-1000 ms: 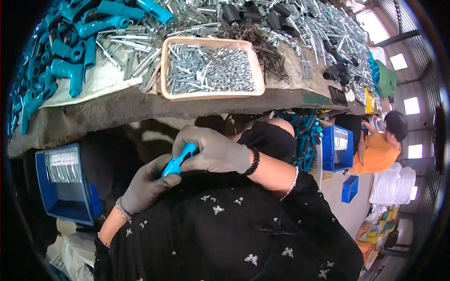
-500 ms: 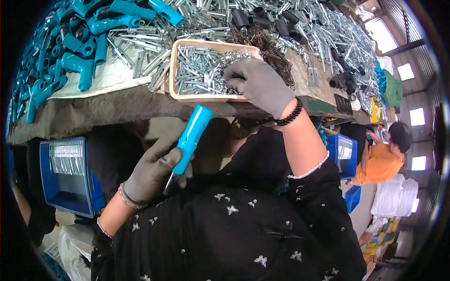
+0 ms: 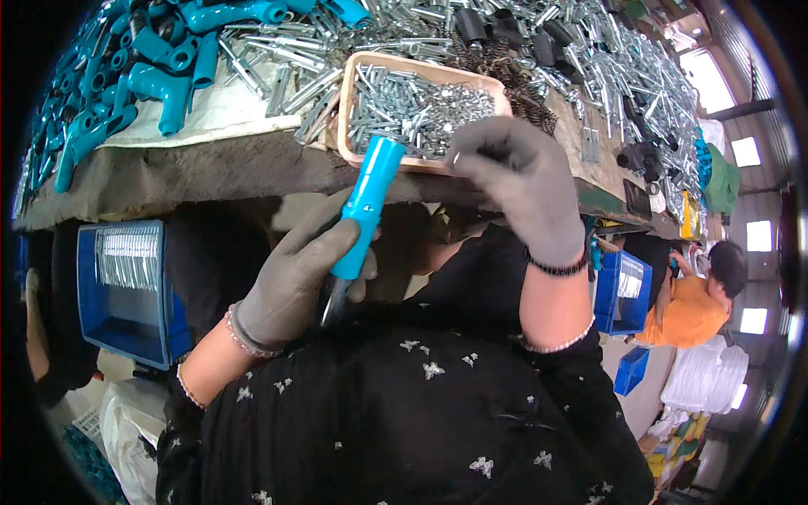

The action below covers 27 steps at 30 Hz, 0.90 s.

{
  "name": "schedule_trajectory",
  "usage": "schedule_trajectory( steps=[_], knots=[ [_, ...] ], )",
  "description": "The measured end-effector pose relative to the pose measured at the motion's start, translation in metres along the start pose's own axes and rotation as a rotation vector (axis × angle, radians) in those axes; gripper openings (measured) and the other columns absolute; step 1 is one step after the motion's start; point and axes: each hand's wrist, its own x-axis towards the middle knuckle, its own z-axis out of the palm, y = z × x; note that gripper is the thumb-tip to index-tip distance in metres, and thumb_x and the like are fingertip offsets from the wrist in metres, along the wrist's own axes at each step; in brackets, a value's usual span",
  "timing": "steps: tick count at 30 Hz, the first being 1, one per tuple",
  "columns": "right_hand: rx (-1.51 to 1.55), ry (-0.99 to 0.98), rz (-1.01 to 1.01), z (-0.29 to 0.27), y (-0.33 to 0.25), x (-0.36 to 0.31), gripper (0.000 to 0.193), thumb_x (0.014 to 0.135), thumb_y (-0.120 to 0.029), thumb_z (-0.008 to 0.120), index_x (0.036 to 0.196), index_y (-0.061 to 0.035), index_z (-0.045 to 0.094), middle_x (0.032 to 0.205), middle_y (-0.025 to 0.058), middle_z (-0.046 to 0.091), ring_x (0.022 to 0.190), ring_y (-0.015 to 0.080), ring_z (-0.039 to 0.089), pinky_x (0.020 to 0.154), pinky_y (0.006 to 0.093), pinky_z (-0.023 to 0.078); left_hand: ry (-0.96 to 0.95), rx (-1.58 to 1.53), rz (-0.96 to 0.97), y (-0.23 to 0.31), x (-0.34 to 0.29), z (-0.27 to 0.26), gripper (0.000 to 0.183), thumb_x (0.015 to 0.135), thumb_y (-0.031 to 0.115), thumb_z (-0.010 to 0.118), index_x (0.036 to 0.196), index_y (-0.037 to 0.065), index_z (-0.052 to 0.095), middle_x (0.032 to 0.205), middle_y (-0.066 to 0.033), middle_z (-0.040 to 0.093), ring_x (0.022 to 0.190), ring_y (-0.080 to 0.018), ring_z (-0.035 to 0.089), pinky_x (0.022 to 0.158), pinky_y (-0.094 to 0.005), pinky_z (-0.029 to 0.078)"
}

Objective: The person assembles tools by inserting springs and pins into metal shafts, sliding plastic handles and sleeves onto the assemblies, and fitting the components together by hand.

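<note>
My left hand (image 3: pixel 295 273), in a grey glove, grips a teal tube-shaped handle (image 3: pixel 370 194) that tilts up and to the right. A thin metal rod (image 3: pixel 334 301) sticks out of the handle's lower end. My gloved right hand (image 3: pixel 530 185) is at the near right edge of a shallow cream tray (image 3: pixel 347 109). Its thumb and fingertips are pinched together, with a tiny shiny bit showing at the tips, too small to name. Small silver pins (image 3: pixel 391 101) and little metal pieces fill the tray.
Teal handles (image 3: pixel 164 88) pile up on the bench's left. Metal rods (image 3: pixel 619 84), black sleeves (image 3: pixel 471 27) and dark springs (image 3: pixel 526 105) lie behind and right of the tray. Blue crates (image 3: pixel 126 337) (image 3: pixel 621 295) stand below the bench edge. A person in orange (image 3: pixel 686 311) sits at the right.
My right hand has lifted out of the tray toward me, fingertips pinched. My left hand has raised the teal handle up and right, near the tray's front edge. The view has shifted slightly.
</note>
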Motion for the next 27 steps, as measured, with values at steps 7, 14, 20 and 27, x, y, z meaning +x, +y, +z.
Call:
schedule_trajectory(
  steps=[7, 14, 20, 27],
  knots=[
    [0.053, 0.003, -0.090, 0.066, 0.003, -0.040, 0.016, 0.083, -0.004, 0.075, 0.098, -0.0040, 0.069, 0.093, 0.0088, 0.069, 0.085, 0.0168, 0.067, 0.075, 0.0301, 0.052, -0.009, 0.019, 0.070, -0.012, 0.001, 0.000, 0.058, 0.099, 0.027, 0.055, 0.149, 0.001, 0.041, 0.108, -0.0083, 0.062, 0.085, -0.0149, 0.062, 0.069, -0.0290, 0.053],
    [0.161, 0.023, -0.042, 0.075, 0.014, -0.034, 0.019, 0.081, -0.004, 0.078, 0.096, -0.0005, 0.067, 0.085, 0.0066, 0.069, 0.074, 0.0129, 0.065, 0.067, 0.0283, 0.051, 0.066, 0.425, 0.376, -0.023, 0.002, -0.013, 0.058, 0.095, 0.016, 0.058, 0.150, 0.002, 0.043, 0.111, -0.0067, 0.061, 0.091, -0.0138, 0.061, 0.073, -0.0288, 0.053],
    [0.463, -0.439, 0.170, 0.069, 0.011, -0.023, 0.030, 0.082, -0.022, 0.083, 0.097, -0.0005, 0.068, 0.088, 0.0072, 0.071, 0.080, 0.0123, 0.065, 0.071, 0.0284, 0.052, -0.101, 0.103, 0.381, -0.037, -0.006, -0.025, 0.042, 0.094, 0.016, 0.065, 0.131, -0.002, 0.057, 0.098, -0.0065, 0.063, 0.074, -0.0108, 0.058, 0.065, -0.0247, 0.047],
    [-0.428, -0.008, -0.160, 0.010, 0.015, 0.018, 0.027, 0.089, -0.031, 0.071, 0.100, -0.0063, 0.071, 0.097, 0.0140, 0.071, 0.095, 0.0323, 0.068, 0.083, 0.0406, 0.053, -0.016, 0.045, 0.137, -0.016, -0.012, -0.024, 0.030, 0.097, 0.027, 0.061, 0.107, -0.002, 0.061, 0.078, -0.0078, 0.064, 0.060, -0.0126, 0.058, 0.058, -0.0268, 0.046]
  ],
)
